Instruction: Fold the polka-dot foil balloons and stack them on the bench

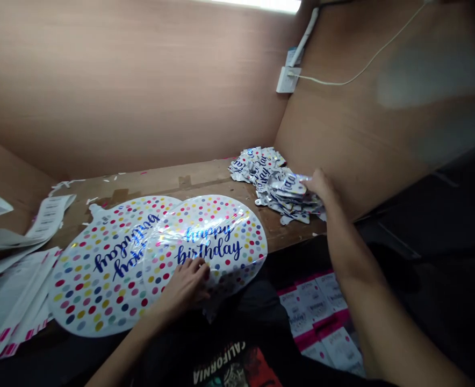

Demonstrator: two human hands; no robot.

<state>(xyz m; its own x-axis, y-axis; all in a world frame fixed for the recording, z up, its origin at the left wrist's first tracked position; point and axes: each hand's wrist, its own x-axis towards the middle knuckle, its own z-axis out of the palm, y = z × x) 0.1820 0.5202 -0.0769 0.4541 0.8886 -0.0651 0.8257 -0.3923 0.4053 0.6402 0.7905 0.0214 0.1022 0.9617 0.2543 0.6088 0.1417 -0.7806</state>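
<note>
Two foil balloons lie overlapped at 7 o'clock on the wooden bench. The left hand rests on the rightmost balloon, fingers slightly curled, pressing rather than gripping; flat, even pressure suits the foil. The right hand touches the balloon pile at 2 o'clock; its grip cannot be told. The balloons reach the bench's near edge; papers crowd 9 o'clock.

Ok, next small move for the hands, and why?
Probably lift one balloon from the pile of folded foil balloons with the right hand, since it is at the pile's edge. The left hand is resting on the flat polka-dot balloon, which overlaps another balloon.
</note>
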